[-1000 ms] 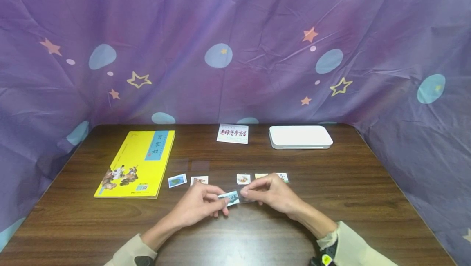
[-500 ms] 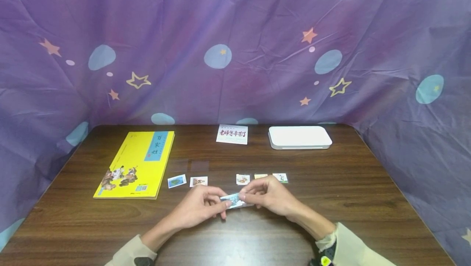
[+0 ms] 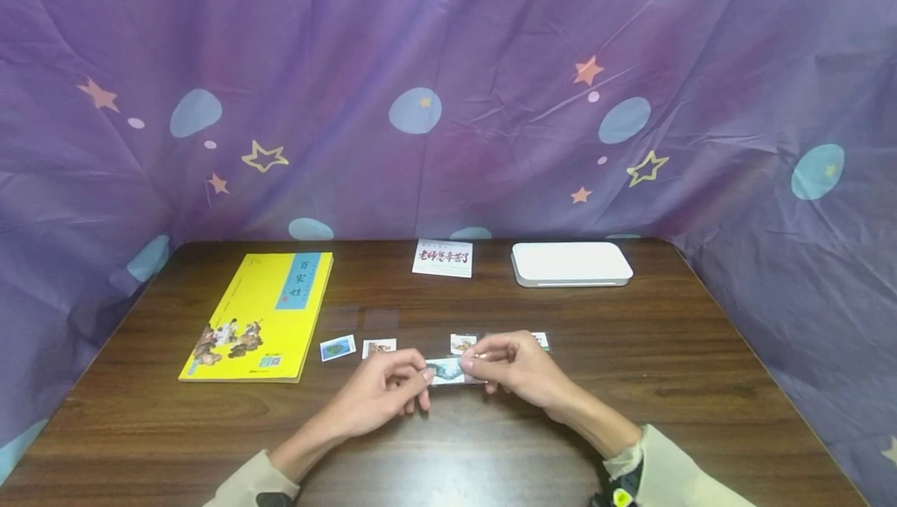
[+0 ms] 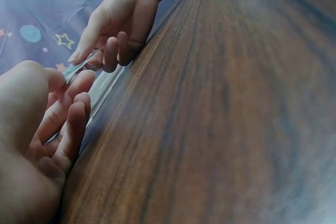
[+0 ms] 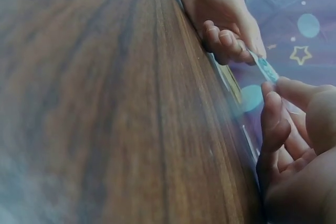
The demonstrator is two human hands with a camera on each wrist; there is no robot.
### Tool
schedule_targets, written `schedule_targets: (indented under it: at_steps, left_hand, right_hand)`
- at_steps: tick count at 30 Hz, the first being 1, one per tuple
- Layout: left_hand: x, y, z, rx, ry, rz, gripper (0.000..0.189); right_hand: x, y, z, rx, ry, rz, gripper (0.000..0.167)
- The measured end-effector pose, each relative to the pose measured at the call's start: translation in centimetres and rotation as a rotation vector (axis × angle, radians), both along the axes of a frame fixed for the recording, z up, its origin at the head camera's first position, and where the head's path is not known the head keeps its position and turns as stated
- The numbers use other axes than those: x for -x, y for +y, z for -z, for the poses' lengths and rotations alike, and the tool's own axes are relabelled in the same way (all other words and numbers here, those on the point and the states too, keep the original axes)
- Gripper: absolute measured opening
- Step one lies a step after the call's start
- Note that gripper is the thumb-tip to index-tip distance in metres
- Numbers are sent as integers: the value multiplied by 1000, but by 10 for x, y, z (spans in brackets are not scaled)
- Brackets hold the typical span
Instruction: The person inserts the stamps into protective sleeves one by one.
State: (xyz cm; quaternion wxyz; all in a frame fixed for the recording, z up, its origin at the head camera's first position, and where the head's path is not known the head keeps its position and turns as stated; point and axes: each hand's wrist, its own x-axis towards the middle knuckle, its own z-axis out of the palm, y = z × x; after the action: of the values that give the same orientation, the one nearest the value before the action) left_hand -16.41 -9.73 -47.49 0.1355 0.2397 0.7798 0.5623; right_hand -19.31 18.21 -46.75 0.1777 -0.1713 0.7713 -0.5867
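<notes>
A small teal-and-white stamp (image 3: 445, 371) is held between the two hands, just above the table, and a clear plastic sleeve (image 3: 478, 379) shows at its right end. The left hand (image 3: 381, 389) pinches the stamp's left end between thumb and fingers. At the other end, the right hand (image 3: 527, 373) pinches the sleeve, its thumb covering part of the stamp. How far the stamp sits inside the sleeve cannot be told. In the right wrist view the stamp (image 5: 265, 68) bridges both sets of fingertips; the left wrist view shows it (image 4: 73, 70) nearly edge-on.
On the brown table (image 3: 448, 460) lie a blue-green stamp (image 3: 338, 347), another picture stamp (image 3: 379, 348), a sleeved stamp (image 3: 463, 344) and one partly behind the right hand (image 3: 539, 340). A yellow book (image 3: 259, 316), printed card (image 3: 442, 258) and white case (image 3: 571, 264) lie farther out.
The stamp has shifted right relative to the clear sleeve, and less of the sleeve shows between the hands. The stamp has turned more level; both hands keep their pinch.
</notes>
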Motion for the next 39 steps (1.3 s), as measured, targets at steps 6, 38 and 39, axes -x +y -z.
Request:
schedule_targets:
  at_steps: [6,38,39]
  left_hand:
    - [1,0,2,6,23,13,20]
    - [1,0,1,-35,-5,-17,23]
    - [1,0,1,-37,-5,-16,23]
  right_hand:
    - [-3,-2,-1,48,2,-30,22]
    - [-15,-15,-5,46,122,-154,56]
    - [-15,-15,-5,29,150,-154,55]
